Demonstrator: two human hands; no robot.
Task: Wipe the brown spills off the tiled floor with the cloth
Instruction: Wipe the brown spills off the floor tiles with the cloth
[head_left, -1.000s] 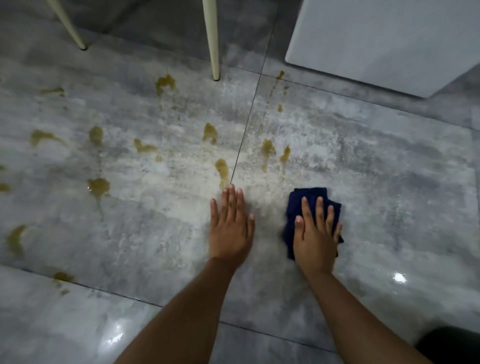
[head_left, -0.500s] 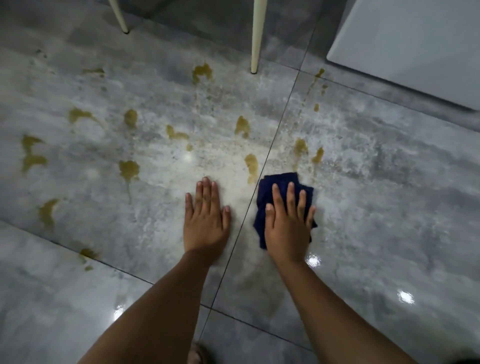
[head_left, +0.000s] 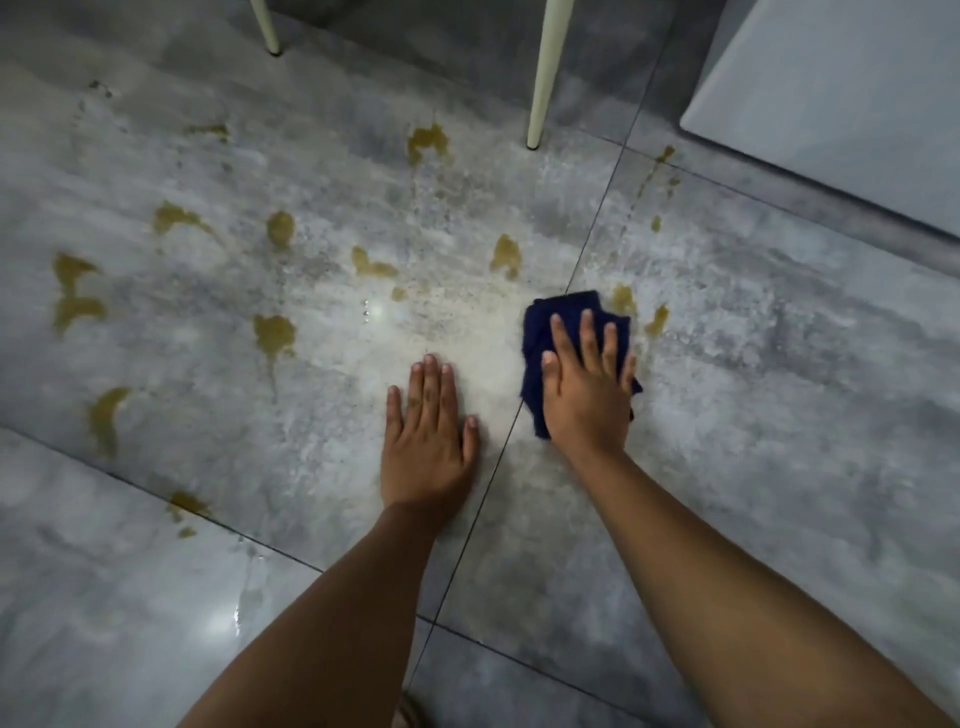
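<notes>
A: Head view: your right hand (head_left: 587, 395) has pushed the cloth (head_left: 561, 322) forward over the last second, across the grout line, and the brown spill that sat just ahead of it is now gone under the fabric. Fingers are spread flat, pressing the cloth to the tiled floor (head_left: 779, 415), not pinching it.

B: And my left hand (head_left: 426, 436)?

A: Flat and open on bare tile, just left of the cloth, holding nothing; it has stayed there as a brace.

B: So what's that mean for the job?

A: One blot likely taken up. Most remain, so I'd judge you're early on.

B: Count them.

A: One cloth and two chair legs (head_left: 543, 78) beyond your fingertips. About a dozen brown spills (head_left: 275, 332): two touching the cloth's far right edge, one just ahead-left of it, a small streak of drips farther ahead-right, the rest spread well left of your left hand.
</notes>
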